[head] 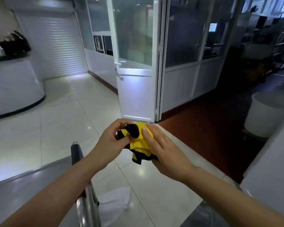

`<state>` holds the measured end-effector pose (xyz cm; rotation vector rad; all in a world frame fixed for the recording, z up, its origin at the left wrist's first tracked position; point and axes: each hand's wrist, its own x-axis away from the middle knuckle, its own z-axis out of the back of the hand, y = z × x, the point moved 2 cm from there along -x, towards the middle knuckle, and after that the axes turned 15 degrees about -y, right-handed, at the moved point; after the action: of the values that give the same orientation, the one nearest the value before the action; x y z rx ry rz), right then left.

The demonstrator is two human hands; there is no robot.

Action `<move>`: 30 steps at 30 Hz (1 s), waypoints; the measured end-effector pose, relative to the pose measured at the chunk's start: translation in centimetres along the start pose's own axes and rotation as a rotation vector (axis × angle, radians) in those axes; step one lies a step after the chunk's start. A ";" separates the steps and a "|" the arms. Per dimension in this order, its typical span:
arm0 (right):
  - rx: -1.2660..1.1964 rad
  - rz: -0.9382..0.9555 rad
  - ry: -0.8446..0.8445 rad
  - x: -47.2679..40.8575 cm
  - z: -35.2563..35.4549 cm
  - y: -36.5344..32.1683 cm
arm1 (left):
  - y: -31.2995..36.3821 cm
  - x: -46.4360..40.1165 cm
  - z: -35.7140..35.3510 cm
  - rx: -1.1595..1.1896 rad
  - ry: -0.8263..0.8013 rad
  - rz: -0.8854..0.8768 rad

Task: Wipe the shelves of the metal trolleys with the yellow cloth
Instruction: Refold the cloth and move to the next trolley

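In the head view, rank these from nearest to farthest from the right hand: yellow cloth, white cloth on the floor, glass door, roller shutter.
1. yellow cloth: held between the right hand and the left hand.
2. white cloth: on the floor tiles below, toward the person.
3. glass door: standing open, straight ahead.
4. roller shutter: far back, to the left.

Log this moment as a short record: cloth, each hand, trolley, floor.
cloth: yellow cloth, black trim, bunched, held in the air
left hand: left hand pinches a black-edged corner
right hand: right hand cradles the bunch, fingers straight
trolley: trolley at lower left, not touched by the cloth
floor: floor of pale glossy tiles, white rag lying on it
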<state>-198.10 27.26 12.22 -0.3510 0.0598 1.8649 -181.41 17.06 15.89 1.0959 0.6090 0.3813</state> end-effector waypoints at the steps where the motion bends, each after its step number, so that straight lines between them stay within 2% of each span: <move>1: -0.013 0.003 0.018 -1.5 -0.3 1.8 | -0.8 -2.1 0.5 0.026 -0.011 0.005; 6: 0.002 0.000 -0.001 -7.5 -0.5 10.4 | -4.2 -10.8 2.5 0.105 -0.049 0.068; 12: 0.035 0.080 -0.080 -15.0 -1.8 21.5 | -10.7 -20.1 6.6 0.025 -0.056 0.233; 14: 0.054 0.139 -0.115 -18.0 -3.1 25.4 | -13.6 -22.6 8.4 -0.141 0.000 0.345; 18: 0.017 0.280 -0.175 -24.8 -6.1 32.2 | -18.9 -26.3 11.8 -0.799 0.043 0.501; 20: 0.001 0.346 -0.200 -28.3 -7.3 34.6 | -21.4 -27.1 13.0 -0.990 0.054 0.672; 24: -0.039 0.511 -0.237 -34.6 -10.6 37.9 | -25.7 -27.0 14.8 -1.130 0.047 0.975; 30: -0.072 0.765 -0.295 -44.4 -17.4 37.8 | -30.7 -24.7 18.0 -1.112 0.080 1.224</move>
<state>-217.62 -29.62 2.55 -0.0941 -0.0883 2.6638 -189.49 -22.61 0.35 0.2253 -0.3257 1.5924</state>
